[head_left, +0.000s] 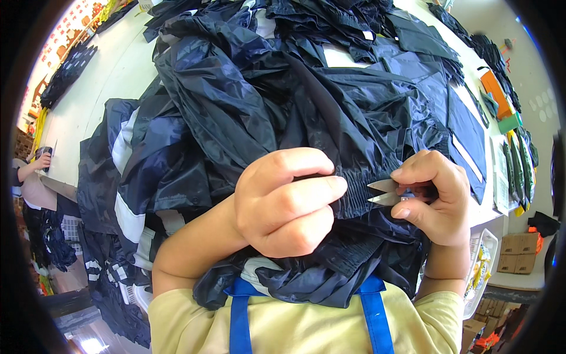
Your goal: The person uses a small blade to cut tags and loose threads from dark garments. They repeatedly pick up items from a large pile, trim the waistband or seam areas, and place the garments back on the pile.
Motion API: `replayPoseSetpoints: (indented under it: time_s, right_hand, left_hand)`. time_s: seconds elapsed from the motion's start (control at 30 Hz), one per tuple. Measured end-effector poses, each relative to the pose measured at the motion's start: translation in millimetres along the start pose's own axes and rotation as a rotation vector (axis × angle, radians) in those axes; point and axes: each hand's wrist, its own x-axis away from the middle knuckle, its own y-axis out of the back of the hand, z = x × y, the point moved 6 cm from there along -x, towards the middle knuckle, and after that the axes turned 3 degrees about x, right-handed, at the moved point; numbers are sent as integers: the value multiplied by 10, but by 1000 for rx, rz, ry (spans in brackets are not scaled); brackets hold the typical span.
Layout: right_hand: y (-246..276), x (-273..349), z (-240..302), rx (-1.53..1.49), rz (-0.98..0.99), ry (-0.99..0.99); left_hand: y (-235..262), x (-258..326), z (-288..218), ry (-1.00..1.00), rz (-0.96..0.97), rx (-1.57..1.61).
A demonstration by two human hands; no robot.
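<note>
Left hand (286, 200) fisted on the slippery, floppy navy jacket (265, 106)'s elastic hem; right hand (433, 197) pinches thread snips (386, 193), blades probably slightly apart.

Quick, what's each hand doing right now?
Left hand: closed, gripping the elastic-gathered edge of the dark navy shiny nylon garment.
Right hand: closed around small silver metal thread snips, blades slightly open at the gathered edge.

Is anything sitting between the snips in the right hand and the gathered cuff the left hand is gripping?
Nothing visible. The right hand holds the snips with blade tips open, pointing straight at the gathered cuff, which the left hand pinches. Only a bare strip of dark fabric lies between the blades and the left fingers.
</note>
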Motion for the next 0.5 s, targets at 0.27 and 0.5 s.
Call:
replayPoseSetpoints:
  time_s: [0.27,0.5]
  right_hand:
    - [-42,-71,-107,-240,-20,106]
    - [-98,-1218,-110,-15,7,-26]
  left_hand:
    - [-8,-25,9,60,72,56]
    - [-468,-64,-165,230,371,169]
